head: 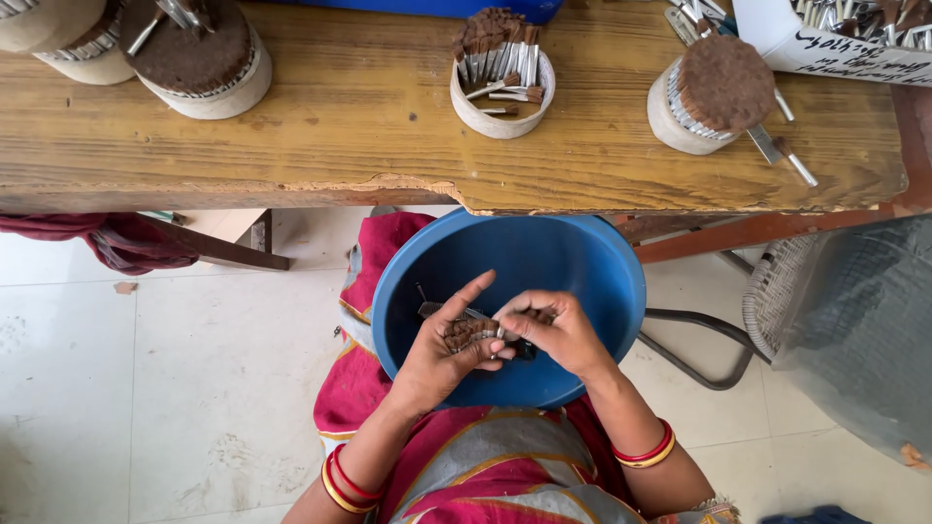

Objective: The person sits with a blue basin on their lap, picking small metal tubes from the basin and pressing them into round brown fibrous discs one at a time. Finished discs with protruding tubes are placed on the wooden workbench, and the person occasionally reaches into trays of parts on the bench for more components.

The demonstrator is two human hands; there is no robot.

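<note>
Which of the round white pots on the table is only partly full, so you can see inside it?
The middle pot, straight above the blue basin. Its brush heads stand loosely, leaving bare inner wall. The other pots are packed tight, with flat brown tops.

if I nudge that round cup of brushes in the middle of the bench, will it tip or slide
The cup would probably slide rather than tip: it looks wide and low, flat on the wooden bench. It is probably light, being only part full. The brushes stand loose inside, so they would likely rattle and lean.
</note>
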